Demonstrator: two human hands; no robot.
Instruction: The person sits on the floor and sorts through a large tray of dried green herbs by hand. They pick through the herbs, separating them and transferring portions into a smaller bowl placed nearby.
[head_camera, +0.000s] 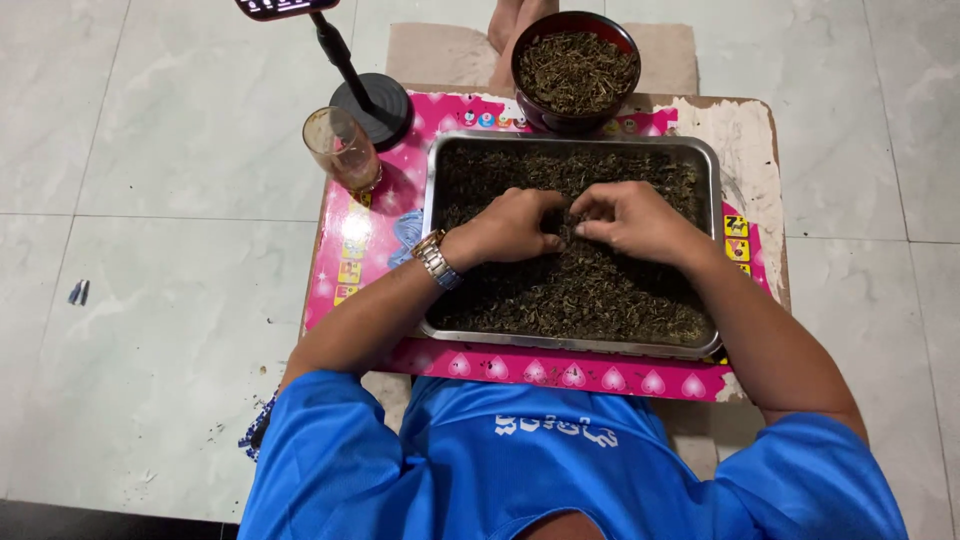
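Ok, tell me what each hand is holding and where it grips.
Both the left hand and right hand pinch into the dried leaves in the metal tray; fingertips are buried, so any held piece cannot be told.

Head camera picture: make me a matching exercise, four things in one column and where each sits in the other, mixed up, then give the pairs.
Things:
1. metal tray
2. dark bowl
3. drinking glass
4. wristwatch

Places:
A. on the left hand's wrist
B. at the table's far left corner, beside a round black stand base
C. under both hands, full of dried leaves
D. beyond the tray's far edge

Pairs: 1-C, 2-D, 3-B, 4-A
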